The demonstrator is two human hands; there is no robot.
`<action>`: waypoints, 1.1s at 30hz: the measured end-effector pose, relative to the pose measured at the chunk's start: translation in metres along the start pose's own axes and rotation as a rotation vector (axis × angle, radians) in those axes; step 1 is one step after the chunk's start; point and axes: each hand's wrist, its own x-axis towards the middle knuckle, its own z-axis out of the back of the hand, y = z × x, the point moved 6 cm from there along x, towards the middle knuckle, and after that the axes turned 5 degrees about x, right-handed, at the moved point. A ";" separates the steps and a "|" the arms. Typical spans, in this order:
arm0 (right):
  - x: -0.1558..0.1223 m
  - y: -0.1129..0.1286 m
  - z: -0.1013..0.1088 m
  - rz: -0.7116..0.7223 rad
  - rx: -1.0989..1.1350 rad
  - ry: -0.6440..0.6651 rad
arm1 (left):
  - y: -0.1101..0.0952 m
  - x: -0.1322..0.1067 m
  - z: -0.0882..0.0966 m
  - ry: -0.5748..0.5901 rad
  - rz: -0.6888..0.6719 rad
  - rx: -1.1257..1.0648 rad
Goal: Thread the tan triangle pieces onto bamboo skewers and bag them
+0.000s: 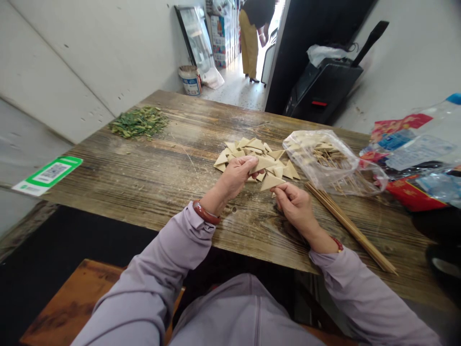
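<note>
Worktop: front edge runs nearer the wearer than the pile, w/ a strip of grain btwn for the hands. L edge slants well left of pile, far edge behind it. Widest run of visible wood = left of pile, out to the leaves, which sit far left nr the L edge. QR card lies on that edge too, farther left of pile and nearer the wearer. Right of pile is tighter: bag nr it, then red packs and a bottle farther right; sticks slant off front-right of pile, close by the R forearm.

L hand, at pile's front: thumb + fingers clamped on a beige piece. R hand, front-right of pile: thumb and forefinger pinched at the corner of a 2nd piece, just beside the first; can't tell if a stick is in that grip too.

Pile = thin, flat triangles, matte, pointy corners, overlapping every which way. Worktop: brown wood, dark streaky grain, slight sheen. Bag: clear crinkly plastic, more beige pieces + thin sticks inside. Sticks: straight, slim, tan, bundled roughly parallel. Leaves: loose green heap, ragged rim. Behind pile, past far edge: white bucket, person standing bent
</note>
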 end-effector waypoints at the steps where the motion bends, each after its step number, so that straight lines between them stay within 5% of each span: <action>1: 0.000 0.000 0.000 -0.004 0.000 -0.002 | 0.000 0.000 0.000 0.000 0.001 0.008; 12: 0.000 -0.003 -0.002 -0.006 0.030 -0.016 | 0.001 0.000 -0.003 0.034 -0.015 -0.005; 21: 0.001 -0.007 -0.004 -0.065 0.084 -0.012 | 0.008 0.004 0.004 -0.083 0.081 -0.122; 28: 0.003 -0.007 -0.008 -0.091 0.111 0.025 | 0.007 0.002 0.000 -0.024 0.076 -0.015; 33: 0.002 -0.013 -0.010 -0.116 0.129 0.038 | 0.009 0.002 0.004 -0.099 0.072 -0.018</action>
